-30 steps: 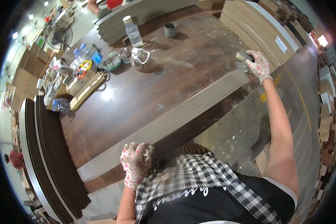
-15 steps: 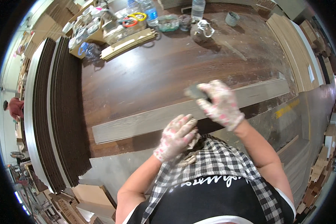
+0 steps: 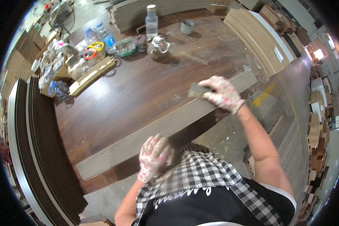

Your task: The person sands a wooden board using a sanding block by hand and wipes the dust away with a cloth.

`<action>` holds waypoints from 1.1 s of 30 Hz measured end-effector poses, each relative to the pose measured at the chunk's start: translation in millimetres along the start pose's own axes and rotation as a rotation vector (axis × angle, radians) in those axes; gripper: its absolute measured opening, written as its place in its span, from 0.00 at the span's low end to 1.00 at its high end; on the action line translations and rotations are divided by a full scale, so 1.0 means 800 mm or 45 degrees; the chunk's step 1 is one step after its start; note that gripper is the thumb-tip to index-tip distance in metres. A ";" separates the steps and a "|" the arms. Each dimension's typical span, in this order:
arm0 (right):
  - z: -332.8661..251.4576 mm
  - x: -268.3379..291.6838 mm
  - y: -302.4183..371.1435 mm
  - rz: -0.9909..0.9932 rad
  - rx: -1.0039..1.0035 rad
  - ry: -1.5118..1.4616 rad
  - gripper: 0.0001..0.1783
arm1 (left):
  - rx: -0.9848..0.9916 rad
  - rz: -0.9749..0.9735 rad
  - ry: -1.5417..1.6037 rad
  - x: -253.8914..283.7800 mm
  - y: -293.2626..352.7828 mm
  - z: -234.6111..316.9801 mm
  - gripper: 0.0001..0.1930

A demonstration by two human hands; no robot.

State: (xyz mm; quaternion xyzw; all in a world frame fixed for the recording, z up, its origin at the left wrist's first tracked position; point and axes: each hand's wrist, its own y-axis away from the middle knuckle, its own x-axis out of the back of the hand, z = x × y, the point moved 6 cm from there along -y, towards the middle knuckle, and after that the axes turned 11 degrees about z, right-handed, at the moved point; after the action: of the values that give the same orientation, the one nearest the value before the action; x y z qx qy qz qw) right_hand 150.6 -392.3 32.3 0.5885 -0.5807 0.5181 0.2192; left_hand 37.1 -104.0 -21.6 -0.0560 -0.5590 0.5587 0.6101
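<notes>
gloved hands on a pale plank at a cluttered workbench

dark brown bench top (image 3: 139,90) fills the middle of the view, scuffed and dusty, with stacks of boards around it: dark sheets (image 3: 37,150) off to the left and pale sheets (image 3: 260,34) at the far right. a long pale grey plank (image 3: 165,126) lies slantwise along the near edge of the bench.

the right hand (image 3: 222,92), in a white glove with pink marks, is curled over a small dark grey block (image 3: 197,90) and presses it flat on the plank near its far end. the fingers are bent down around the block's top, with the block poking out past the fingertips to the left.

the left hand (image 3: 154,156), in the same kind of glove, rests at the near edge of the plank close to the person's checked shirt. its fingers are loosely folded; whether they grip anything cannot be told.

well beyond the right fingers, across open bench, stand a clear plastic bottle (image 3: 151,20), a grey cup (image 3: 187,26) and a glass jug (image 3: 158,46). farther left sit more bottles (image 3: 105,37), rolls of tape (image 3: 92,51) and a flat bundle of light strips (image 3: 92,75). none of it lies on the plank, and nothing sits between the two hands along it.
</notes>
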 end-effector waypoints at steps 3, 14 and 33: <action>0.171 0.070 0.027 0.029 -0.268 0.297 0.19 | 0.014 -0.032 -0.091 0.001 -0.016 0.010 0.11; 0.243 0.115 0.073 0.406 -0.641 0.522 0.24 | 0.037 -0.186 -0.290 0.006 -0.009 0.006 0.18; -0.437 -0.247 -0.086 -0.207 0.579 -0.531 0.22 | 0.370 -0.789 0.486 -0.036 0.060 -0.027 0.24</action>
State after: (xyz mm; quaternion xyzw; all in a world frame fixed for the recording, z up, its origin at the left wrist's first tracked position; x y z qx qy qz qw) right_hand 131.1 14.2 13.6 0.7604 -0.4334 0.4837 -0.0012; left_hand 31.2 -95.8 -80.7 0.0995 -0.3410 0.4009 0.8445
